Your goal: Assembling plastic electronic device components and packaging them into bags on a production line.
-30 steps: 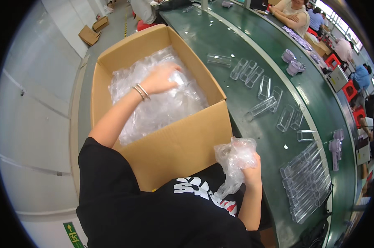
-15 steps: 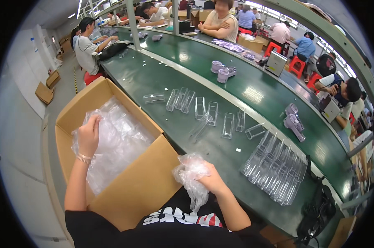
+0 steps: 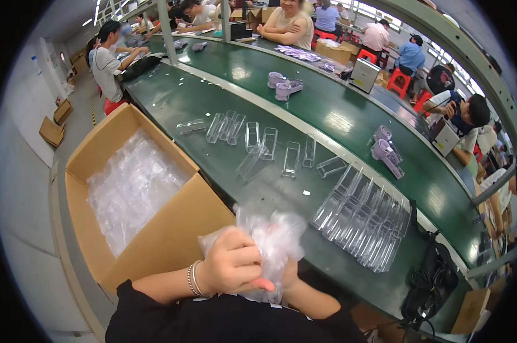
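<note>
In front of my body I hold a crumpled bunch of clear plastic bags (image 3: pixel 282 235). My left hand (image 3: pixel 231 264) is closed against the near side of the bunch, its fingers curled into the film. On the bunch's right side my right hand (image 3: pixel 291 275) grips it, its fingers mostly hidden behind the plastic. To the left stands an open cardboard box (image 3: pixel 175 228), with a heap of clear plastic bags (image 3: pixel 134 188) inside. Clear plastic cases (image 3: pixel 361 223) lie in a tight row on the green bench to the right, and several looser clear cases (image 3: pixel 291 160) are scattered farther back.
Light purple devices (image 3: pixel 388 151) rest on the green conveyor (image 3: pixel 338 123) beyond a metal rail. A black bundle with cables (image 3: pixel 432 283) lies at the bench's right end. Metal posts (image 3: pixel 167 31) rise at the back. Several people sit around the line.
My left hand has come out of the box and moved right to the bunch of bags in my right hand. The view has shifted slightly.
</note>
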Motion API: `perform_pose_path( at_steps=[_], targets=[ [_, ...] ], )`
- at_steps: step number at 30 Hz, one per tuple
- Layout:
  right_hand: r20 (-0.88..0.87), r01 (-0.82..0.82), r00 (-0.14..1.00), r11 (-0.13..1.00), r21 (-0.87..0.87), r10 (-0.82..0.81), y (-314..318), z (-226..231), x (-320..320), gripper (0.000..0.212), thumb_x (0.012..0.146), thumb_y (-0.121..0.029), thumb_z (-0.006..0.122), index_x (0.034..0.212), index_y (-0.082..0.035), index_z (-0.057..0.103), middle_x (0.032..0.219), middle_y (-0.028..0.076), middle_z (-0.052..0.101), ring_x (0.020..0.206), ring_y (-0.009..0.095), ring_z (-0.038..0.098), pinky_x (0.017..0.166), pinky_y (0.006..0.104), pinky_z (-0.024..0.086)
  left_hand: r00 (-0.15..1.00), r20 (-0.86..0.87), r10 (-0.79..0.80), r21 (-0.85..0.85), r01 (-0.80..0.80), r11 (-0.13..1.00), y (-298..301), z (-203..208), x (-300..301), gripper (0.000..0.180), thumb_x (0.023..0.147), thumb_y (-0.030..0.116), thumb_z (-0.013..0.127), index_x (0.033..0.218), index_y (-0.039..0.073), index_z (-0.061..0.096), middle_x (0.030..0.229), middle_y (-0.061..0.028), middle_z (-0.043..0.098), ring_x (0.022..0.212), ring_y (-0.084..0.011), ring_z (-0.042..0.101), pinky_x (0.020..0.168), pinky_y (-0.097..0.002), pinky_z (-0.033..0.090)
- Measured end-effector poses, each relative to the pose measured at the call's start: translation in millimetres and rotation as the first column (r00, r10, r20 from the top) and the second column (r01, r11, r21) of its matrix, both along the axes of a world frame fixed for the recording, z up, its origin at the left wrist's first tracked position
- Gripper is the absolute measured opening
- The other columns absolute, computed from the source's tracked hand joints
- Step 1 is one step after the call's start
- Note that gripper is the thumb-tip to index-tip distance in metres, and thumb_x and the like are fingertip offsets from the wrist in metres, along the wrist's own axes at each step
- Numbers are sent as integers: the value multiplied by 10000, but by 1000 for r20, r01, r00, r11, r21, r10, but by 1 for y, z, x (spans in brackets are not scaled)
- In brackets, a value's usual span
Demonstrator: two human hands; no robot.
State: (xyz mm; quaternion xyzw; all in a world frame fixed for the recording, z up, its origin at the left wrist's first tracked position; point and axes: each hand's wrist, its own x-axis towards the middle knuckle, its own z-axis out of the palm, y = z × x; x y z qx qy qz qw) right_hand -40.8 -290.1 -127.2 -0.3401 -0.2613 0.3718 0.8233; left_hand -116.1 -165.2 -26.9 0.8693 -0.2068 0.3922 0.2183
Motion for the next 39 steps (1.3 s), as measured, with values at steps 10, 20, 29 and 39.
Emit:
perform_pose_path(
  at_steps=[10, 20, 29, 39],
  targets=[
    [480, -455, 807, 881, 133, 344, -6, -45, 16, 339, 864, -343, 520, 1105, -108, 475, 1087, 30, 517, 1108, 109, 480, 924, 268, 378, 956, -196, -220, -26, 219, 975, -12, -7, 17, 444, 782, 470, 635, 595, 109, 456, 559, -6, 365, 389, -160, 390, 347, -273, 301],
    [448, -249, 866, 968, -1, 223, -4, -48, 33, 389, 859, -277, 571, 1169, -73, 455, 1135, 55, 527, 1076, 157, 522, 910, 323, 420, 874, -225, -431, -29, 436, 899, -31, -10, 43, 445, 811, 448, 619, 587, 96, 466, 536, -26, 400, 384, -193, 431, 370, -298, 343],
    [157, 64, 983, 980, 187, -94, -5, -39, 65, 435, 866, -240, 575, 1226, -47, 426, 1178, 85, 520, 1095, 199, 519, 930, 349, 428, 906, -110, -409, 441, 414, 796, -59, -11, 78, 143, 682, 202, 555, 683, 87, 470, 618, 2, 406, 548, -118, 498, 470, -244, 388],
    [34, 403, 902, 870, 283, -429, -2, 5, 94, 437, 912, -216, 512, 1289, -30, 392, 1213, 132, 508, 1135, 258, 497, 973, 377, 427, 994, 47, 103, 96, -107, 990, -23, -8, 64, 280, 652, 119, 707, 920, 82, 638, 797, -34, 550, 737, -217, 568, 633, -345, 457]
  ],
)
